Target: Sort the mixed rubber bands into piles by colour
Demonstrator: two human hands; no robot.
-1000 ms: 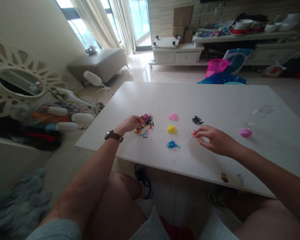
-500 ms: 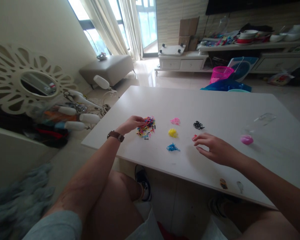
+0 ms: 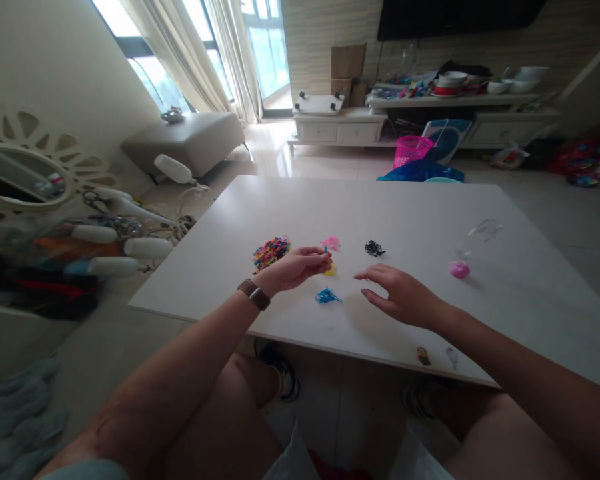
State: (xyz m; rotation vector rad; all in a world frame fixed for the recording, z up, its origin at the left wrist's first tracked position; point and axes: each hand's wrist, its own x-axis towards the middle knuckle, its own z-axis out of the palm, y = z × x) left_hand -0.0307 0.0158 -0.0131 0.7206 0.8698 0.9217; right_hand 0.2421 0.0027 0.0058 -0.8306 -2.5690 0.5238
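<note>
My left hand (image 3: 300, 265), with a brown-strapped watch on its wrist, is closed in a pinch; a small blue rubber band (image 3: 325, 249) sticks up from its fingertips. Beneath those fingers lies a yellow pile (image 3: 331, 269), partly hidden. My right hand (image 3: 397, 293) hovers just to the right with its fingers apart and nothing visible in them. A mixed-colour pile of rubber bands (image 3: 272, 251) lies left of my left hand. Around the hands are a pink pile (image 3: 331, 243), a blue pile (image 3: 327, 295) and a black pile (image 3: 375, 248).
The white table (image 3: 410, 210) carries a pink rounded object (image 3: 459, 269), a clear plastic piece (image 3: 486, 229), a small yellow figure (image 3: 423, 356) and a clear item (image 3: 452, 359) near its front edge. White lamp shades (image 3: 148, 249) stand beyond the left edge, a pink basket (image 3: 412, 151) behind.
My left hand has moved right, from the mixed pile to above the yellow one, carrying a blue band. My right hand stays open nearby; the red bits near it are now out of sight.
</note>
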